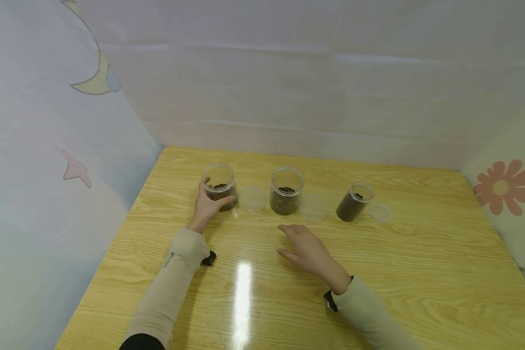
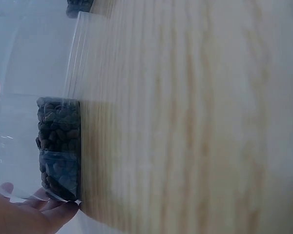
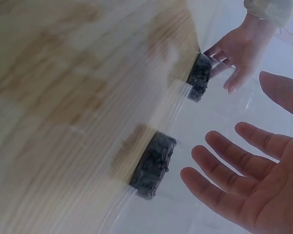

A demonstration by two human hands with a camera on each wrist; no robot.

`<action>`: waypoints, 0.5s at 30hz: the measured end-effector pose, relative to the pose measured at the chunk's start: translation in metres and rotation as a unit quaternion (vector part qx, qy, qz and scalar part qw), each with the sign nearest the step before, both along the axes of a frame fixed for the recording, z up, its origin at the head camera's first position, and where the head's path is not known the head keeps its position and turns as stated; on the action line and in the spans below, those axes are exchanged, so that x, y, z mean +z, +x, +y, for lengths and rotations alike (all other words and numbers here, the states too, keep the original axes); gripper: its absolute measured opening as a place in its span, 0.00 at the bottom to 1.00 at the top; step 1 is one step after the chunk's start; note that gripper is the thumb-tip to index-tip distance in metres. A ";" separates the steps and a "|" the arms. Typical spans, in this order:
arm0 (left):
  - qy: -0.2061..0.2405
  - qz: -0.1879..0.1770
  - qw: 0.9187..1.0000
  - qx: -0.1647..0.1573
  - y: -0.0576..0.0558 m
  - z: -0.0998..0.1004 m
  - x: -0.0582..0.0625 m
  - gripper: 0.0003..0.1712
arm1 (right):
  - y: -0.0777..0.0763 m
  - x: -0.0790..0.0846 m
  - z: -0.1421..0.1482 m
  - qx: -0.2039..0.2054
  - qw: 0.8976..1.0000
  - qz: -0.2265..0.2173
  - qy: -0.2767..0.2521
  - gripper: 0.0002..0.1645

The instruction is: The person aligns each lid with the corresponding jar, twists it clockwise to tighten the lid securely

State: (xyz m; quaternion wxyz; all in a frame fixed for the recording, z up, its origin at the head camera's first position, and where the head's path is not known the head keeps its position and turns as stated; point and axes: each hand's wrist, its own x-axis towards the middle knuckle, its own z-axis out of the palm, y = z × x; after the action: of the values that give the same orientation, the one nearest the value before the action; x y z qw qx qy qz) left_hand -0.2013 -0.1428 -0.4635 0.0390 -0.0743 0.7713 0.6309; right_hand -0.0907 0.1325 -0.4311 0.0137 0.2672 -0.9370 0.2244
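My left hand (image 1: pixel 204 206) grips a clear round jar (image 1: pixel 220 182) at the left of the row, thumb across its front and fingers round its far left side. The jar stands upright without a lid, partly filled with dark bean-like pieces (image 2: pixel 58 131). My right hand (image 1: pixel 308 250) is held over the table in front of the middle jar (image 1: pixel 284 200), holding nothing. In the right wrist view its fingers (image 3: pixel 224 168) are spread and slightly bent. That middle jar is also lidless and holds similar dark pieces (image 3: pixel 155 165).
A narrower lidless jar (image 1: pixel 352 206) with dark contents stands to the right. Clear lids lie flat: one (image 1: pixel 252 200) between the left and middle jars, one (image 1: pixel 314 209) right of the middle jar, a smaller one (image 1: pixel 381 212) beside the narrow jar. Cloth walls border the wooden table (image 1: pixel 420 272).
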 end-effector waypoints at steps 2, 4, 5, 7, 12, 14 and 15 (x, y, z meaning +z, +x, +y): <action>-0.002 0.001 1.000 0.000 0.000 0.000 0.000 0.58 | -0.002 0.000 -0.004 0.007 1.000 -0.003 0.004 0.33; -0.002 0.002 1.000 0.001 0.001 0.000 -0.001 0.58 | -0.004 0.001 -0.007 0.013 1.000 -0.006 0.003 0.33; -0.002 0.003 1.000 0.001 0.001 0.000 -0.001 0.58 | -0.006 0.001 -0.008 0.017 1.000 -0.006 0.003 0.33; -0.002 0.004 1.000 0.002 0.001 0.000 -0.001 0.58 | -0.008 0.001 -0.012 0.024 1.000 -0.002 0.009 0.33; -0.007 0.000 1.000 0.003 0.002 0.001 0.000 0.57 | -0.016 0.003 -0.019 0.039 0.999 0.013 0.021 0.32; -0.010 -0.002 1.000 0.003 0.003 0.002 0.001 0.57 | -0.019 0.003 -0.021 0.043 0.999 0.015 0.024 0.32; -0.012 -0.003 1.000 0.003 0.003 0.002 0.001 0.57 | -0.020 0.003 -0.022 0.045 0.999 0.016 0.026 0.32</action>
State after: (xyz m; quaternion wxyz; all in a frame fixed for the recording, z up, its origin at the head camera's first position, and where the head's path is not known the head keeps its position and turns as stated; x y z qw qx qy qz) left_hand -0.1982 -0.1408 -0.4623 0.0387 -0.0792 0.7782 0.6218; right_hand -0.1110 0.1103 -0.4278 0.0116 0.3128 -0.9292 0.1966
